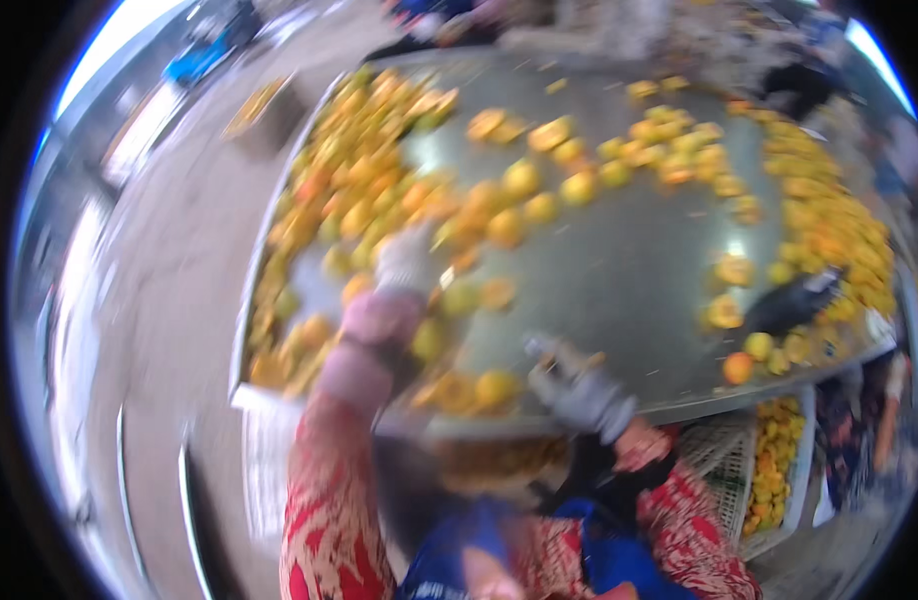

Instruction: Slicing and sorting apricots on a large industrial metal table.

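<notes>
Centrally, head view: open room is seen on metal table [619, 310], between yellow fruit [351, 155] heaped along left and right edges; below front edge, white crate [803, 465], fruit-filled; left hand [407, 264] placed amid fruit, finger state cannot be told; right hand [585, 392] held near front edge, fingers curled, contents unclear

We record a whitish left glove [407, 262], a grey right glove [591, 400], a pink cuff [359, 368], red-and-cream patterned left sleeve [331, 490] and right sleeve [691, 530], and a blue garment [454, 550]
</notes>
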{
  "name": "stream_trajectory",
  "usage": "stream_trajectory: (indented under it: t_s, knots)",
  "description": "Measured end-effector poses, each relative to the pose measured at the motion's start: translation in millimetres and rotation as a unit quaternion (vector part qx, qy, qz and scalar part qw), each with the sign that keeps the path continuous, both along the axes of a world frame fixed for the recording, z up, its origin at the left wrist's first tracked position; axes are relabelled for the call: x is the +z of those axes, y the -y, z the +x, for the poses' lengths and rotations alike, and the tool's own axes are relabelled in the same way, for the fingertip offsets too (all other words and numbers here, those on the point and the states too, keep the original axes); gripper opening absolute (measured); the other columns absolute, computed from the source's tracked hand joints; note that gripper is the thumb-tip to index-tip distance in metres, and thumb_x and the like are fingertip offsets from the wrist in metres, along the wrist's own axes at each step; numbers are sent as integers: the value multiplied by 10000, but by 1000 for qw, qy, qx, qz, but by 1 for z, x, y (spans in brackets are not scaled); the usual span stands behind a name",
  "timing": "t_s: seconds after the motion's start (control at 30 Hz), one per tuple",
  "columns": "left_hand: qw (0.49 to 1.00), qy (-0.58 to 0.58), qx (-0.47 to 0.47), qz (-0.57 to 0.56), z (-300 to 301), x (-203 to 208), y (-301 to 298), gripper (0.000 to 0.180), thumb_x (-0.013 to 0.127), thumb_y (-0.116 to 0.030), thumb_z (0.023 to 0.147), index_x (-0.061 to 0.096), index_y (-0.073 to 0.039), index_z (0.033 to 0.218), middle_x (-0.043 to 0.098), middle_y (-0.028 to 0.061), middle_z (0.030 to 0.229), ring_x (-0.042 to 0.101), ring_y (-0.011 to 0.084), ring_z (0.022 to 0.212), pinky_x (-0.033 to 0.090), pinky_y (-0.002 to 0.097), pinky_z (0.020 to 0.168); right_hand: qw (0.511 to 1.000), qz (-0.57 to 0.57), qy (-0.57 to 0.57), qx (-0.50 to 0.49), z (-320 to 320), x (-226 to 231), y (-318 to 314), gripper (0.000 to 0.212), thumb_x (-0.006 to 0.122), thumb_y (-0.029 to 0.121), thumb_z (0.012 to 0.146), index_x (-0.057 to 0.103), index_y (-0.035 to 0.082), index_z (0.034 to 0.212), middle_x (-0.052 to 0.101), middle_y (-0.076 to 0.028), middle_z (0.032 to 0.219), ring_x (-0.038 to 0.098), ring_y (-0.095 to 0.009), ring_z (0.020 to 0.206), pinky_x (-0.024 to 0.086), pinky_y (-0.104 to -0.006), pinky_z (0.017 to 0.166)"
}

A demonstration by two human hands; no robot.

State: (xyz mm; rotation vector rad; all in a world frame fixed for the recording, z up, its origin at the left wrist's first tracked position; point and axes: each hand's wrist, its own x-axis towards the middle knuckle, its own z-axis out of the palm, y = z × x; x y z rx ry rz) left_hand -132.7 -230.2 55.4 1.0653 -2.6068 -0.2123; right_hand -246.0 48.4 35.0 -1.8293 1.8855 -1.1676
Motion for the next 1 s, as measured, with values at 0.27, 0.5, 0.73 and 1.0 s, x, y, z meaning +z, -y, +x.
stream_trajectory:
  t_s: [0.27, 0.5, 0.73, 1.0]
  knots:
    - [974, 220, 30, 40, -49, 11, -59, 253, 505, -249, 859, 599, -150, 1072, 651, 105, 977, 636, 293, 890, 494, 420, 752, 899, 165, 390, -115, 26, 13, -56, 392, 527, 159, 902, 473, 35, 1269, 597, -73, 968, 558, -111, 805, 483, -288, 712]
    - [929, -158, 12, 334, 30, 6, -121, 274, 643, -185, 768, 594, -80, 1016, 649, 75, 813, 629, 215, 770, 498, 327, 660, 926, 164, 338, -25, 51, -36, -35, 435, 480, 153, 825, 512, -21, 1222, 545, -151, 1187, 526, -273, 1097, 395, -394, 988]
    - [470, -584, 107, 653, 70, -30, -216, 174, 534, -75, 848, 579, -39, 1012, 609, 67, 909, 581, 158, 826, 499, 295, 704, 946, 86, 313, -4, 78, 4, -21, 313, 474, 250, 937, 507, 18, 1145, 589, -194, 1006, 578, -305, 948, 440, -363, 857]
    - [330, -692, 60, 639, 119, -24, -247, 374, 515, -198, 908, 481, -7, 1228, 550, 138, 1086, 557, 265, 972, 469, 404, 850, 940, 183, 286, -28, 135, 1, -58, 307, 494, 271, 883, 489, 49, 1095, 595, -238, 963, 584, -377, 916, 445, -427, 791]
